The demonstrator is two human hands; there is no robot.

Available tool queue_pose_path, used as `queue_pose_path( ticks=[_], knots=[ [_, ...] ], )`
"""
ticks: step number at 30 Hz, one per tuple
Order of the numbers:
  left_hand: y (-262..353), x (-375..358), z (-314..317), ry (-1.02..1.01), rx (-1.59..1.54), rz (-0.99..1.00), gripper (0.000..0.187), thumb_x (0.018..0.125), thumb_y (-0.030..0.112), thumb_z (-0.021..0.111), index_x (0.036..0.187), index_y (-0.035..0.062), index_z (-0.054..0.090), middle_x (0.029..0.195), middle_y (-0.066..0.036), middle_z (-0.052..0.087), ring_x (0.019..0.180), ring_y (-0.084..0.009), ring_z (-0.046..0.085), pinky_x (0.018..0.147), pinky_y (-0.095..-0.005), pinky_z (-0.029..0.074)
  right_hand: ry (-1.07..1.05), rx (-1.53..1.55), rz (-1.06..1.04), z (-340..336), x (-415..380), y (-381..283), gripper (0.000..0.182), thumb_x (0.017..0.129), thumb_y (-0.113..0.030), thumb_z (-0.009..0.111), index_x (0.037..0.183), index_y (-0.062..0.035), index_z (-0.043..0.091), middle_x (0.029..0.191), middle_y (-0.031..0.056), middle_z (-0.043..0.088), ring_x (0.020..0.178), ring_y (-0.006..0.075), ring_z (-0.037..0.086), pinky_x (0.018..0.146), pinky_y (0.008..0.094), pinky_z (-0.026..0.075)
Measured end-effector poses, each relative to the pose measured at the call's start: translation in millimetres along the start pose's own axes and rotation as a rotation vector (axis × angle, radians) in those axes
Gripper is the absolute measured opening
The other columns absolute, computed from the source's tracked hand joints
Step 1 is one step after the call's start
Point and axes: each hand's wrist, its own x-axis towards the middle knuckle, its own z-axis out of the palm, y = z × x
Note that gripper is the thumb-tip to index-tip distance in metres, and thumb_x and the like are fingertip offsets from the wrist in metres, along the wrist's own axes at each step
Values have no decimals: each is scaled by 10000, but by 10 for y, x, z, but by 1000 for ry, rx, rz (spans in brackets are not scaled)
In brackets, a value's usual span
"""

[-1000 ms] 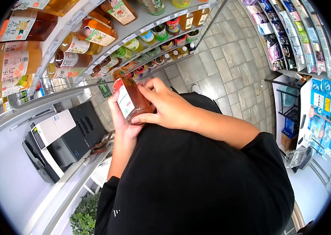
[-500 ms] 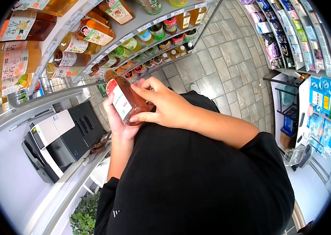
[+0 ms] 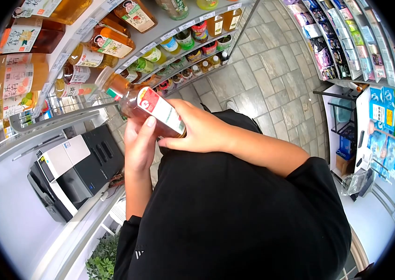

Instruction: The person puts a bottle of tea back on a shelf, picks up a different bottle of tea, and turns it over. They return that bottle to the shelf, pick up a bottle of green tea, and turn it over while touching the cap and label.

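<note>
While both hands meet in front of a black shirt (image 3: pixel 234 214), they hold a clear plastic bottle of amber-brown drink with a red and white label (image 3: pixel 153 112) tipped nearly on its side, neck pointing toward the shelves. Its label faces up toward the camera, as if turned to be read. The left hand (image 3: pixel 137 144) supports it from below, thumb pressed on the label edge; the right hand (image 3: pixel 204 130) wraps the base end, so each grip is closed on the bottle. Close behind are grey metal shelves of bottled drinks (image 3: pixel 160 32). Below left, a black and white printer (image 3: pixel 73 170) sits on a white bench (image 3: pixel 20 224).
</note>
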Motion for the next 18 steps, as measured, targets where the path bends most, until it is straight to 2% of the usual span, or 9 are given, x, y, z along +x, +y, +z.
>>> queue_pose_path(
  ticks=[3,6,9,10,12,13,14,16,18],
  knots=[
    [-12,-46,32,30,123,54,556,990,170,672,1455,-14,430,1394,-123,568,1275,-233,566,1116,-410,421,12,42,37,6,2,83,894,793,-350,870,1471,10,413,1295,262,605,1216,405,618,1028,438,509],
    [89,-109,33,-15,210,15,577,956,127,721,1449,-4,451,1361,-98,580,1262,-202,553,1105,-393,414,17,128,48,-9,17,92,841,828,-352,853,1461,5,430,1319,229,612,1215,320,641,1029,402,510],
    [173,-128,55,-123,335,104,647,933,137,742,1481,-6,429,1389,-112,556,1286,-217,532,1133,-413,384,-10,479,35,-29,25,42,653,969,-325,743,1454,4,455,1309,120,635,1193,160,615,1017,352,504],
    [186,-138,54,-134,317,153,699,924,157,748,1506,-22,405,1449,-139,517,1356,-251,483,1171,-429,334,-12,481,37,-39,32,50,653,969,-325,743,1454,4,455,1309,120,635,1193,160,615,1017,352,504],
    [209,-154,52,-154,278,249,805,907,196,761,1556,-55,357,1568,-191,439,1496,-319,386,1246,-461,235,-165,1013,123,-77,53,77,598,1013,-405,679,1426,-19,482,1255,115,661,1154,171,641,1000,341,518],
    [268,-152,10,-208,261,243,816,916,234,747,1560,-74,352,1612,-212,388,1541,-343,318,1262,-473,194,-313,1199,213,-131,56,54,650,1024,-583,569,1392,-49,512,1162,153,691,1047,218,697,924,364,571],
    [322,-137,43,-208,235,258,792,930,276,730,1547,-73,378,1598,-216,405,1530,-347,338,1259,-478,213,-328,1196,302,-161,41,-23,980,923,-852,384,1353,17,523,996,219,692,802,348,734,737,455,625],
    [385,-95,95,-182,249,265,809,938,316,725,1552,-72,369,1599,-213,406,1524,-344,349,1256,-486,226,-419,1513,297,-142,69,39,1070,884,-916,292,1275,44,554,905,236,680,747,360,723,649,461,626],
    [429,-49,192,-154,216,200,841,943,341,724,1570,-63,336,1607,-201,396,1516,-339,361,1251,-496,246,-491,1644,229,-130,113,74,1092,867,-930,297,1194,73,579,892,239,662,740,365,722,564,478,615]
  ],
)
